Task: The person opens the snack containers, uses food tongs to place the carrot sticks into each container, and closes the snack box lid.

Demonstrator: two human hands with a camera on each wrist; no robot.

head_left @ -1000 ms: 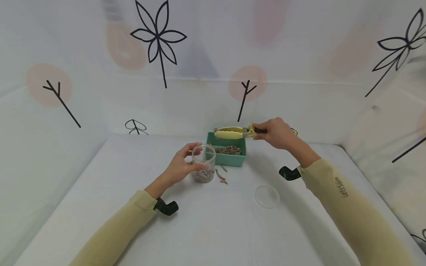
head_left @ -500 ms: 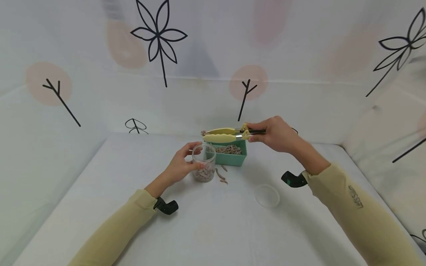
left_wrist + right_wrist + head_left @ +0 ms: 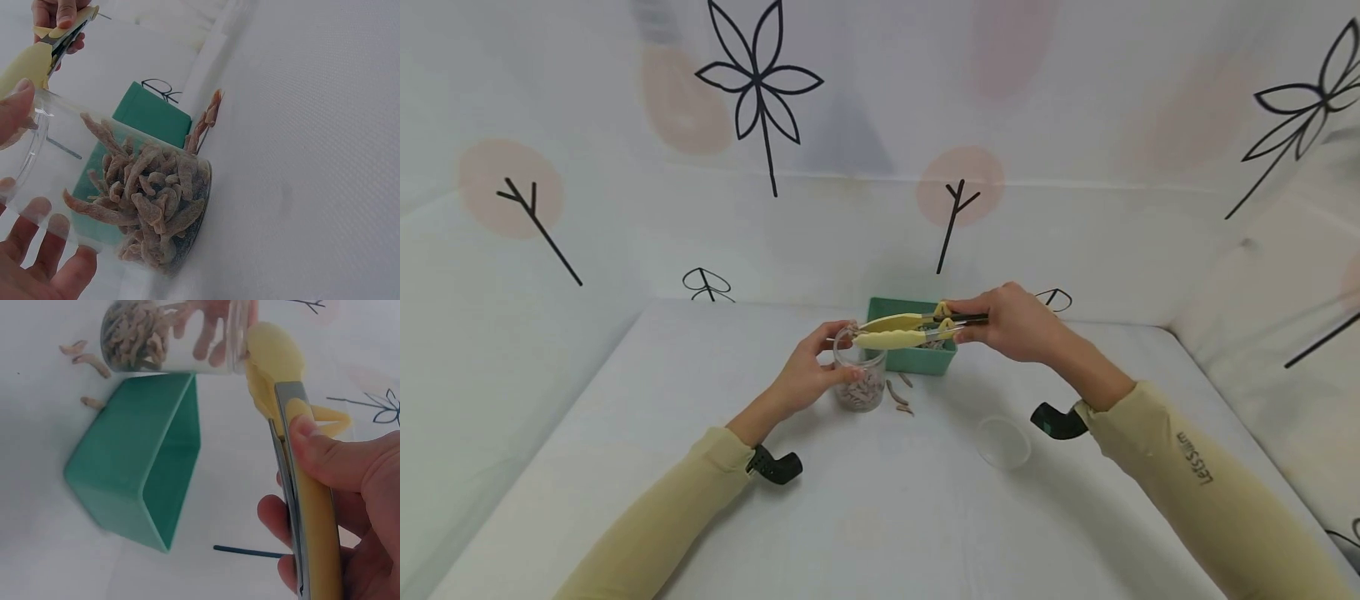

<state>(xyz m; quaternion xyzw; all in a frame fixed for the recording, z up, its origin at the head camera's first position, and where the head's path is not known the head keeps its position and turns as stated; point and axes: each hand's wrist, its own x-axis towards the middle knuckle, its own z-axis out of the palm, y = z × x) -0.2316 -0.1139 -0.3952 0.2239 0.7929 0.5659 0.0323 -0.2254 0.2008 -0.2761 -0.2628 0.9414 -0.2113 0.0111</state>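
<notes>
My left hand grips a clear jar, its fingers behind the wall and its thumb across the front. Brown, wrinkled dried strips fill the lower part of the jar. In my right hand is a pair of yellow tongs, held around the handles. The tong heads are right at the jar's mouth, with some brown strips at their tips. Behind the jar stands a green box, partly hidden by the tongs; more strips show inside it in the head view.
Several loose strips lie on the white table in front of the green box. A clear round lid lies to the right of them. White cloth walls with black plant drawings stand behind and at the sides.
My right hand has brought the tongs left and then down, from over the green box to the jar's mouth. The left hand and the jar have stayed in place.
</notes>
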